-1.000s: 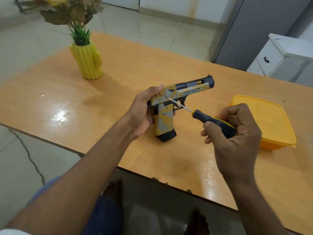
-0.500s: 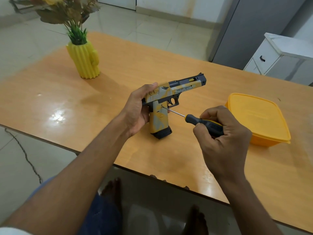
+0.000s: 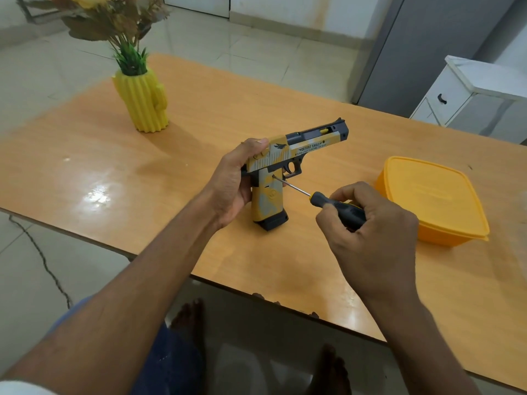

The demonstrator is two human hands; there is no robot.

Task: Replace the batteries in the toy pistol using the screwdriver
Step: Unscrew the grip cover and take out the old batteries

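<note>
Toy pistol [image 3: 285,166], hard plastic in yellow, grey and black, standing upright with its black magazine base on the glossy wood-grain counter [image 3: 114,178], barrel pointing right. The left hand [image 3: 231,181] grips the rear of the slide and the back of the grip. The right hand [image 3: 368,220] is curled round the black, ridged handle of the screwdriver [image 3: 322,199], whose thin metal shaft slants up-left; its tip appears to meet a small hole high on the grip, though the contact is too small to confirm. Right of the hands: a rounded, lidded orange plastic box [image 3: 433,201]. Far left: a ribbed yellow cactus-shaped vase [image 3: 144,105].
</note>
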